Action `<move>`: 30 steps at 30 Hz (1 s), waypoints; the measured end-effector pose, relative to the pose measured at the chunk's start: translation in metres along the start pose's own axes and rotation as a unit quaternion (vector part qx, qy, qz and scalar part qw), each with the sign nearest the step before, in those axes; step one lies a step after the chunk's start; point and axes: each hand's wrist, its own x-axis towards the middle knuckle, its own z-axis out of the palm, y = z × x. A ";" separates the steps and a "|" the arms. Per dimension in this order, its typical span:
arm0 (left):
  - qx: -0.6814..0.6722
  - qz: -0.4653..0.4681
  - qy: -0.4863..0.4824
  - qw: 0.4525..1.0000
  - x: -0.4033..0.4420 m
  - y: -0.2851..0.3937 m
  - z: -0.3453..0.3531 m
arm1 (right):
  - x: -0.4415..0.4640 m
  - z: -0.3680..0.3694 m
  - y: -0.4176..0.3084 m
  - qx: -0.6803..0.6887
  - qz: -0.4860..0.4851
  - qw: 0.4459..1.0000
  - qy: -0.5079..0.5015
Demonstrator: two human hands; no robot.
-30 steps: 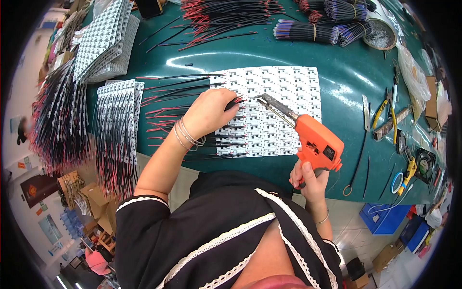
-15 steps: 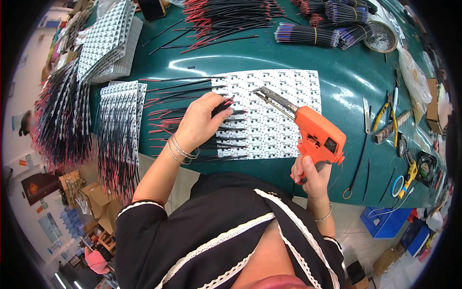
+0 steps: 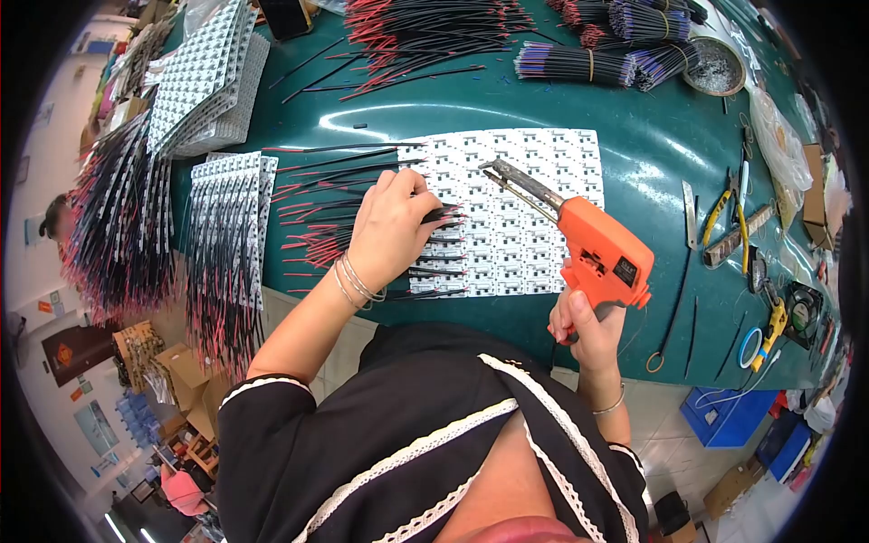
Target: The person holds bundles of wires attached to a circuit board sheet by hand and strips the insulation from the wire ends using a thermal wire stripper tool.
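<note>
A white panel of small circuit boards (image 3: 534, 213) lies flat on the green table. Black wires with red tips (image 3: 312, 213) stick out from its left edge. Over that edge, my left hand (image 3: 391, 231) has thumb and fingers pinched on a black wire (image 3: 440, 214), whose end reaches the boards; the fingers partly cover it. My right hand (image 3: 588, 330) is wrapped round the handle of an orange soldering gun (image 3: 605, 253). Its metal tip (image 3: 493, 167) hovers over the upper middle of the panel, apart from the left hand.
Wired panels (image 3: 226, 231) and a stack of bare panels (image 3: 204, 81) stand at the left. Loose wires (image 3: 434, 32) and banded wire bundles (image 3: 575, 65) lie at the back, beside a round dish (image 3: 715, 68). Pliers (image 3: 724, 213) and a small fan (image 3: 802, 315) are at the right.
My left hand has moved slightly down and right, bringing the wire end from above onto the boards' left columns. The soldering gun has stayed almost still.
</note>
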 end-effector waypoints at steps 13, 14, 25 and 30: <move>-0.063 -0.029 -0.004 0.998 -0.001 -0.001 0.005 | 0.003 0.000 -0.002 0.035 0.000 0.999 0.012; -0.065 -0.027 -0.002 0.998 -0.002 -0.002 0.005 | 0.002 -0.001 -0.002 0.024 -0.001 1.000 0.012; -0.051 -0.002 -0.040 0.998 0.004 -0.004 -0.001 | 0.003 -0.001 0.000 0.035 0.000 0.999 0.013; -0.178 -0.086 0.006 0.980 0.009 -0.001 -0.008 | 0.003 -0.002 -0.002 0.014 0.008 1.000 0.009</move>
